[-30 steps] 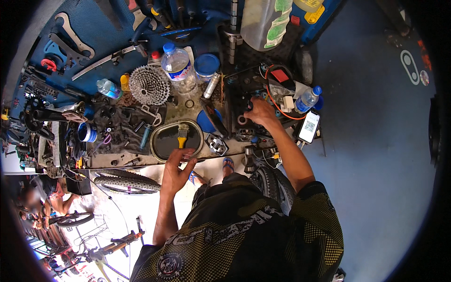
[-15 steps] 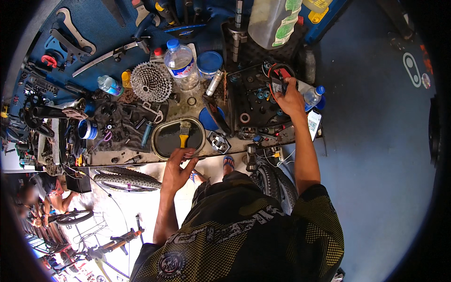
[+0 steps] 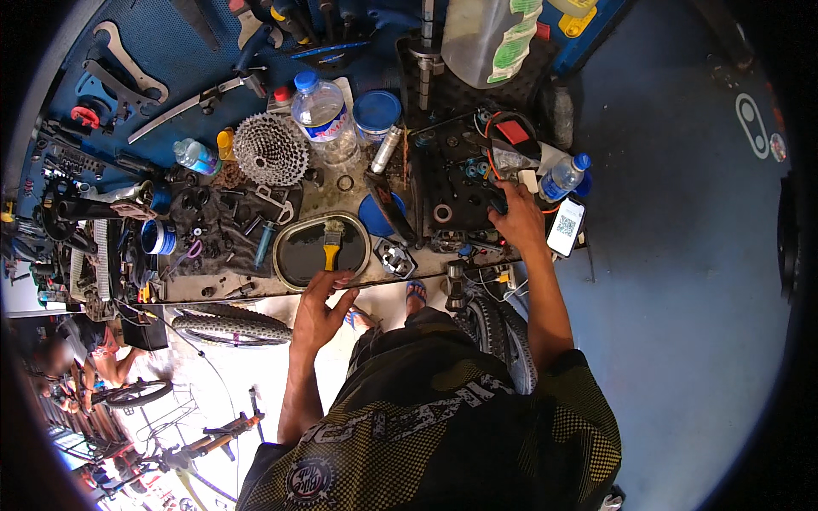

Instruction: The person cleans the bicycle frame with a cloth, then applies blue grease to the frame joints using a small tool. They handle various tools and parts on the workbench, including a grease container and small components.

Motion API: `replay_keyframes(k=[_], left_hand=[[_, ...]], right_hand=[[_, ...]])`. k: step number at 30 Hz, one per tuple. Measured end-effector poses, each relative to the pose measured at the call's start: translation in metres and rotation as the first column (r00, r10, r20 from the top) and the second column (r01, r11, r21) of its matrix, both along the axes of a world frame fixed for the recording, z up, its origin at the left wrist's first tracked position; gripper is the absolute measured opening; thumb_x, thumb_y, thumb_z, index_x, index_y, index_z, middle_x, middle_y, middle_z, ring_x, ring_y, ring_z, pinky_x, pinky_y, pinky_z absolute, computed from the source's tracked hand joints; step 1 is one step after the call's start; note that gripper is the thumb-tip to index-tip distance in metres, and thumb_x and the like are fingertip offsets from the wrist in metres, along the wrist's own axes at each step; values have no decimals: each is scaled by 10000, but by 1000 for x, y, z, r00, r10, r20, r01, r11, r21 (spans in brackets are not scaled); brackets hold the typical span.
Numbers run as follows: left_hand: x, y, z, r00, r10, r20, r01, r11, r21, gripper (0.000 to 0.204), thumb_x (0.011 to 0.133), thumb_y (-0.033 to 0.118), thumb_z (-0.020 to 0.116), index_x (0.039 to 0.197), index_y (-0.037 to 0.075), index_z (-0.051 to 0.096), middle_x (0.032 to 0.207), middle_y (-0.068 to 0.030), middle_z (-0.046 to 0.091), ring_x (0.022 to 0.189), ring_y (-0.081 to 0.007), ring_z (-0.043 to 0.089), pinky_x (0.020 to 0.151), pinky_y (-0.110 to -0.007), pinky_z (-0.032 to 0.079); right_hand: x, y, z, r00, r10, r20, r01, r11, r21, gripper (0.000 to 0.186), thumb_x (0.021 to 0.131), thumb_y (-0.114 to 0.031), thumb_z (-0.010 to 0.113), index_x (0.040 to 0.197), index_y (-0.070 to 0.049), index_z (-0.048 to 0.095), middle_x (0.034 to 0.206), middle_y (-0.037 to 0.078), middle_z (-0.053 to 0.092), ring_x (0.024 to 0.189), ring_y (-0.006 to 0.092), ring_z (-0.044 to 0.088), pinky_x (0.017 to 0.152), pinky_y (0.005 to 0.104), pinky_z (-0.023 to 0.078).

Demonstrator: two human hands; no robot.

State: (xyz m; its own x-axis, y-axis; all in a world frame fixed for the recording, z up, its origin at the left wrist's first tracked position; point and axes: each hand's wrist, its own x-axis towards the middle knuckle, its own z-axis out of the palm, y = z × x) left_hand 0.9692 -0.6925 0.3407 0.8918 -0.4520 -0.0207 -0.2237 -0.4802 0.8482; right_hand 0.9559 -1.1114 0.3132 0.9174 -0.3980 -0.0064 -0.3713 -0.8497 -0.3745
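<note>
Toward the back edge of the workbench [image 3: 183, 292] sit a bicycle cassette [image 3: 270, 150], a large clear bottle [image 3: 319, 117] with a blue cap and a tub [image 3: 376, 117] with a blue lid. Near the right edge is a phone [image 3: 566, 228] with its screen lit, and below the front edge, toward the left, shows a knobbly bicycle tyre [image 3: 232, 327].

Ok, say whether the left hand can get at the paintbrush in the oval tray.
Probably yes: the left hand is at the near rim of the oval tray, close to the paintbrush, and nothing visible blocks the way.
</note>
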Motion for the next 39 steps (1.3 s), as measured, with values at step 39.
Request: replay_keyframes(k=[39], left_hand=[[1,-22,10,992,-122,28,117,983,140,337,938,168,795,1237,43,706,1111,-156,709,1075,-344,693,926,-441,550]], right_hand=[[2,-15,-2,995,-46,-90,61,984,169,616,888,-336,793,1409,-48,636,1204,226,723,1138,391,690,968,487,543]])
